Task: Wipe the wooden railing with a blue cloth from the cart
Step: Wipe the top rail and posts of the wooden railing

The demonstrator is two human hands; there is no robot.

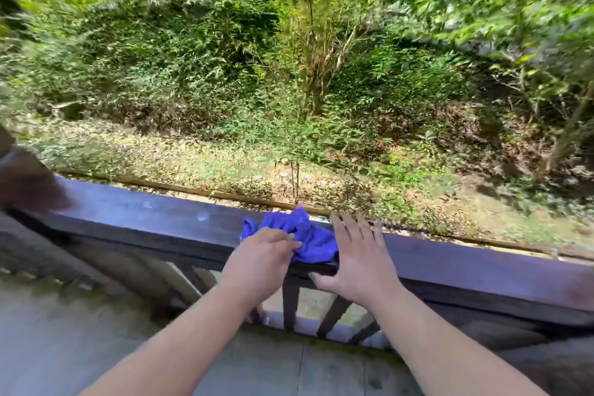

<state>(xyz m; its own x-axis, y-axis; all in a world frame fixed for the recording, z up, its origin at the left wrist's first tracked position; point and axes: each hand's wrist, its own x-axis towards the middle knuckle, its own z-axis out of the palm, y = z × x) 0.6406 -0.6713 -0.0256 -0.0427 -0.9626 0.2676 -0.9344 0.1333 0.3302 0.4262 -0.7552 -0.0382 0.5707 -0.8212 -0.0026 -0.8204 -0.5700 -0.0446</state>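
Cloth (308,235), vivid blue, lies bunched on railing (144,219).

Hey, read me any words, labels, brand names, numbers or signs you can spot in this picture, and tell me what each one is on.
None: no text, number or sign can be read anywhere in this view.
The blue cloth shows no label or tag.
The wooden railing bears only pale smudges, no lettering.
The left hand and right hand carry no visible writing.

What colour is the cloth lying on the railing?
Bright blue, seen in the head view: the cloth lies bunched on the railing.
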